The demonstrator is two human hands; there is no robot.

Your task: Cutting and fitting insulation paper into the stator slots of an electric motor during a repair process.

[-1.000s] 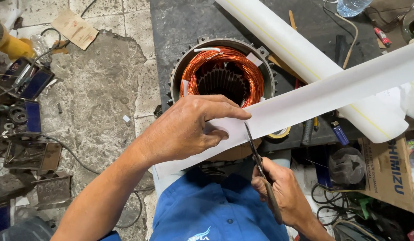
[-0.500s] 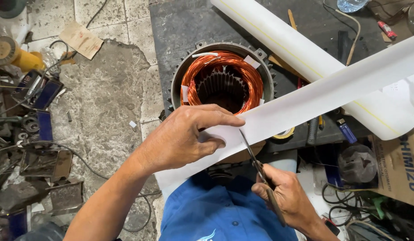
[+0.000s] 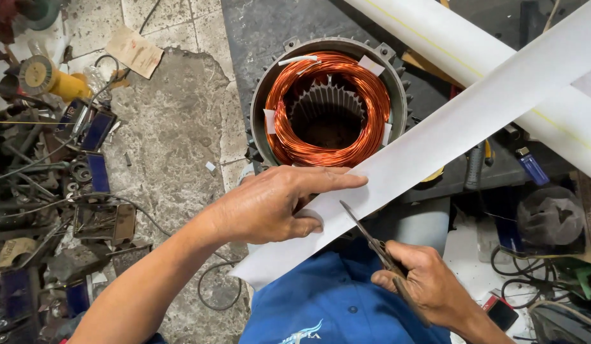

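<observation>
My left hand (image 3: pixel 273 204) pinches a long white paper strip (image 3: pixel 448 137) that runs diagonally from lower left to upper right. My right hand (image 3: pixel 426 283) grips a pair of scissors (image 3: pixel 368 236), whose blades point up into the strip's lower edge just right of my left thumb. Behind the strip stands a motor stator (image 3: pixel 330 108), a round grey housing with bright copper windings and small white paper slips tucked in them.
A white paper roll (image 3: pixel 499 70) lies across the dark mat (image 3: pixel 257 38) at upper right. Scrap metal parts and wires (image 3: pixel 47 185) crowd the left on a cracked floor. A yellow tool (image 3: pixel 50 79) lies upper left. Cables and a lighter (image 3: pixel 531 165) sit at right.
The view has shifted, so the stator sits lower in frame. My hands have kept their grip, and the scissors have stayed at the strip's lower edge.
</observation>
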